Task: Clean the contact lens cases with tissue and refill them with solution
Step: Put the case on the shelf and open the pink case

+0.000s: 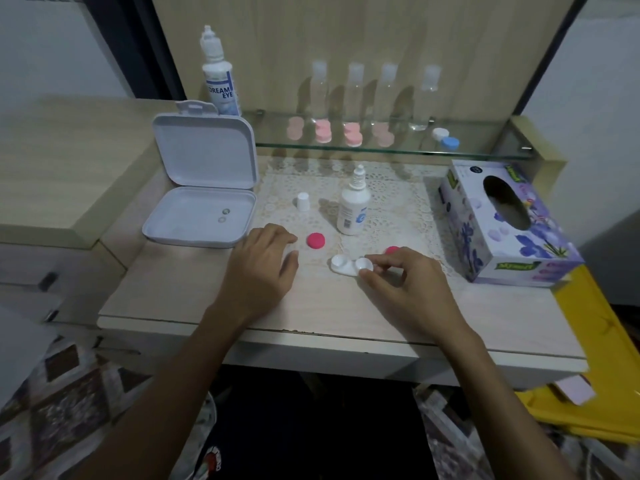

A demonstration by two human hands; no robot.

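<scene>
- Right now the right hand point(398, 284) pinches the right-hand well of the white lens case point(350, 265) between thumb and fingertips, the case lying flat near the front of the desk point(311, 306).
- Meanwhile the left hand point(261, 268) rests flat on the desk with fingers relaxed, holding nothing, just left of the case.
- Both wells are uncapped: one pink cap point(315, 241) lies just beyond the left hand's fingers, and a second pink cap point(392, 250) peeks out behind the right hand's fingers.
- I cannot tell whether the wells are wet or dry; they look white and bare.
- The small solution bottle point(352, 207) stands upright behind the case with its nozzle exposed, and its white cap point(303, 201) stands apart to the left.
- The tissue box point(502, 223) sits at the right, with no sheet in either hand.
- Judging by the layout, the step in hand is steadying the case for wiping or filling. To do it well, keep the case level on the desk, hold it by the outer rim so fingertips stay out of the wells, and free the left hand for tissue or bottle.
- Farther out, an open white box point(204, 188) holds two small round items, and a large bottle point(220, 74) stands behind it.
</scene>
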